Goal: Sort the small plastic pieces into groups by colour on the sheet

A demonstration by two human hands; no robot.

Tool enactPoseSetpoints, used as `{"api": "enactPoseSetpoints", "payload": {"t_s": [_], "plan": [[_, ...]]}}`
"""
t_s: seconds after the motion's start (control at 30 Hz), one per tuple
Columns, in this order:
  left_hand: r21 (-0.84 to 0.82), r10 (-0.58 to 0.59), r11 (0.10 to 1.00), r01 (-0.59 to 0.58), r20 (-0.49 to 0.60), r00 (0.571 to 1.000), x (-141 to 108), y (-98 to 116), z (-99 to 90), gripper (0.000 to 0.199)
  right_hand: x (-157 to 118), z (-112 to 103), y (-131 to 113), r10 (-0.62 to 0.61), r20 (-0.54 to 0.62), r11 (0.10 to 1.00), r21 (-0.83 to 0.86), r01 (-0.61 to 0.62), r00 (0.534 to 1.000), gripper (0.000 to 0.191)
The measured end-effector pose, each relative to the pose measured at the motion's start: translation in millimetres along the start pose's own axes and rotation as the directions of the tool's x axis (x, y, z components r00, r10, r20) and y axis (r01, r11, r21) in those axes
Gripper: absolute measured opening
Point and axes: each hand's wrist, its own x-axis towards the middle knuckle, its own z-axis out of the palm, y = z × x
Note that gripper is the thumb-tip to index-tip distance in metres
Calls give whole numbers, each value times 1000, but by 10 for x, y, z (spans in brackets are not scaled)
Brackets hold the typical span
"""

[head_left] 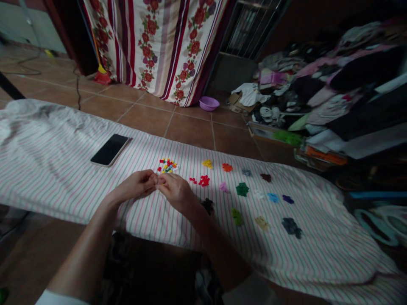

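Note:
My left hand (142, 184) and my right hand (175, 189) meet at the fingertips over the striped cloth, both with fingers pinched. Whatever they hold between them is too small to make out. Just beyond the fingers lies a mixed pile of small coloured pieces (168, 165). Right of it are a red pile (204, 181) and a yellow pile (207, 163). A black pile (207, 206) sits beside my right wrist. Farther right, orange (227, 167), pink (224, 187), dark green (242, 189) and lime green (236, 216) piles lie apart.
A dark-screened phone (110, 150) lies on the striped cloth (63, 169) at left. More piles, among them a dark grey one (291, 227), spread to the right. Beyond the cloth's far edge are a purple basin (209, 103), a floral curtain (171, 46) and heaped clothes (305, 80).

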Motion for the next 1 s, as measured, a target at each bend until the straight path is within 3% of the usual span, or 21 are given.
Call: {"api": "enactPoseSetpoints", "payload": {"t_s": [0.27, 0.43, 0.53, 0.63, 0.83, 0.9, 1.0], "plan": [[20, 21, 1000, -22, 36, 999, -14, 19, -8, 40, -5, 38, -54, 15, -23, 1000, -22, -16, 1000, 5], [-22, -9, 1000, 10, 21, 1000, -7, 7, -17, 42, -22, -46, -9, -14, -38, 999, -46, 13, 999, 9], [0, -12, 1000, 12, -31, 999, 16, -32, -47, 42, -45, -239, 157, 26, -75, 996, -89, -32, 997, 11], [76, -12, 997, 19, -87, 996, 30, -61, -92, 40, -116, -568, 438, 144, -146, 975, -151, -165, 979, 13], [124, -21, 992, 40, -150, 988, 23, -38, -123, 39, -465, -1235, 981, 470, -198, 790, -339, -510, 860, 21], [107, -34, 993, 52, -158, 987, 35, -46, -114, 40, -589, -1347, 1086, 541, -193, 734, -368, -571, 819, 21], [93, -50, 993, 66, -163, 985, 68, -86, -101, 40, -710, -1397, 1172, 587, -146, 725, -345, -597, 797, 21]]}}
